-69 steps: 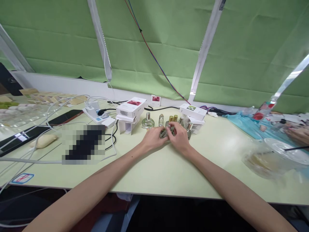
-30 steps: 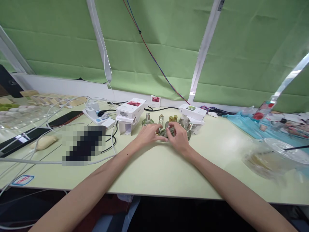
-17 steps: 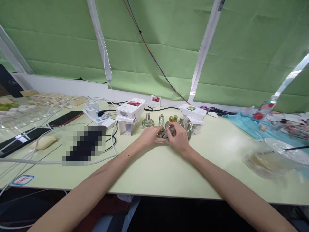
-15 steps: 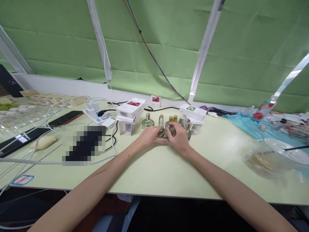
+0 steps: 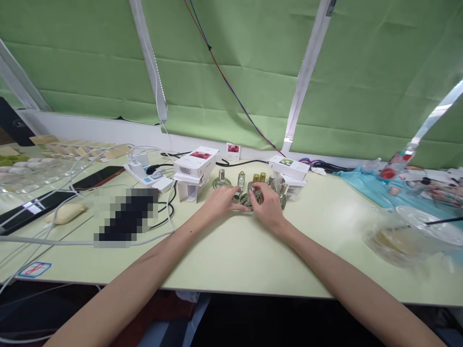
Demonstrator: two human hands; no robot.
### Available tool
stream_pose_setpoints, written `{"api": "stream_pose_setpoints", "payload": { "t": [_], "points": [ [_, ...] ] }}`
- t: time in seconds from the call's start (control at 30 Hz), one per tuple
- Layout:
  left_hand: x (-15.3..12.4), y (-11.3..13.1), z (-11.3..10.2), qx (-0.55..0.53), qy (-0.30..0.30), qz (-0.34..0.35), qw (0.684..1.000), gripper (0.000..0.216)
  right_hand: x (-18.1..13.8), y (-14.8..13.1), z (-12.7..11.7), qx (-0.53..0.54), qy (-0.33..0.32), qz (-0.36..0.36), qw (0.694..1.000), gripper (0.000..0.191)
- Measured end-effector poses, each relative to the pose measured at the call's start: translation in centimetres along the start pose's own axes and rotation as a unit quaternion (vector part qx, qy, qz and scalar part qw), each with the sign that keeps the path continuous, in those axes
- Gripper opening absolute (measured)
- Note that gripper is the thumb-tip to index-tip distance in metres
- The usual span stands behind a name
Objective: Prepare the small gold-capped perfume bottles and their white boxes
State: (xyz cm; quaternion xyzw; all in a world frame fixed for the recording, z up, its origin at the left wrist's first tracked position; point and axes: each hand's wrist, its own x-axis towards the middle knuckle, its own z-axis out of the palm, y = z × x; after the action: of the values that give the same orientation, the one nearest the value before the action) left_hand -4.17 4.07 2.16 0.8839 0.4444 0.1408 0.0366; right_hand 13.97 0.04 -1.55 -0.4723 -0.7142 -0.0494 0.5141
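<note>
Among a cluster of small glass perfume bottles, both my hands meet in the middle of the table. My right hand (image 5: 268,206) is curled over a rounded clear glass perfume bottle (image 5: 245,199) that lies low on the table, its thumb and fingers closed on it. Just left of it is my left hand (image 5: 220,201), its thumb and fingers apart, close to the bottle's dark silvery cap (image 5: 237,196). Behind the hands stand a round bottle with a silver cap (image 5: 222,179), a slim clear bottle (image 5: 241,179) and gold-capped bottles (image 5: 259,178). More silver-capped bottles (image 5: 284,193) stand beside my right hand.
White printed boxes (image 5: 195,163) are stacked left of the bottles, others (image 5: 289,168) to the right. A power strip (image 5: 142,176) with cables lies left. At the right are a lidded plastic cup (image 5: 408,241) and blue cloth (image 5: 365,185). Green blinds (image 5: 231,86) hang behind.
My left hand has shifted slightly left and its fingers have spread, so more of the glass bottle and its cap shows. My right hand has barely moved.
</note>
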Motion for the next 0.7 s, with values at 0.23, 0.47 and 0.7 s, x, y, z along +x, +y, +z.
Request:
{"api": "stream_pose_setpoints", "payload": {
  "t": [0.23,0.47,0.7],
  "points": [
    [-0.2,-0.1,-0.1,0.049,0.01,0.013,0.999,0.066,0.0,-0.1,-0.1,0.002,-0.01,0.009,1.0,0.019],
    [-0.1,0.7,-0.4,0.058,-0.022,0.019,0.998,0.063,0.0,-0.3,-0.1,0.007,-0.009,0.008,1.0,0.02],
    [-0.3,1.5,-0.5,0.093,-0.053,0.0,0.994,0.058,0.0,-0.1,0.0,0.005,-0.005,0.005,1.0,0.021]
  ]
}}
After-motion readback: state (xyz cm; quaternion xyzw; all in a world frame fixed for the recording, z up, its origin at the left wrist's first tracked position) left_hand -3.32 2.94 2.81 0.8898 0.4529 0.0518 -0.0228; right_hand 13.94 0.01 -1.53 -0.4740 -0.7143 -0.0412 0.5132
